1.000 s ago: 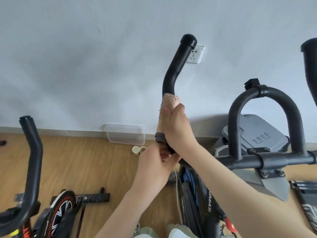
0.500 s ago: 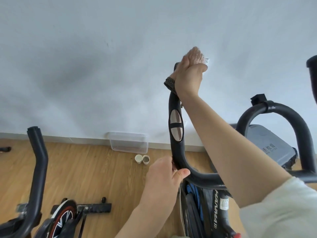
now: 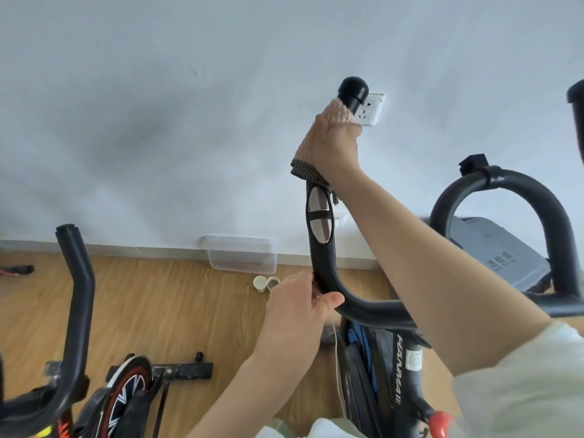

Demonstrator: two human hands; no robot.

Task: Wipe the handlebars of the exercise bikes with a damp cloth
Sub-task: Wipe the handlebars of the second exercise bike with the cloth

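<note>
A black handlebar (image 3: 321, 267) of the near exercise bike rises in the middle of the view, with a silver pulse sensor on its shaft and a round cap at the top. My right hand (image 3: 328, 150) grips the upper shaft just below the cap, wrapped around a cloth (image 3: 311, 173) with a pink fluffy side and a dark woven edge. My left hand (image 3: 297, 314) holds the lower bend of the same bar.
A second bike's handlebar (image 3: 76, 279) stands at the left above its red-rimmed flywheel (image 3: 123, 396). Another curved bar (image 3: 505, 197) and a grey console (image 3: 499, 257) are at the right. By the wall lie a clear plastic box (image 3: 241, 254) and two small cups (image 3: 266, 283).
My right hand slid the cloth up the bar from the bend to its tip, then came a little down, uncovering the cap. My left hand stayed on the lower bend.
</note>
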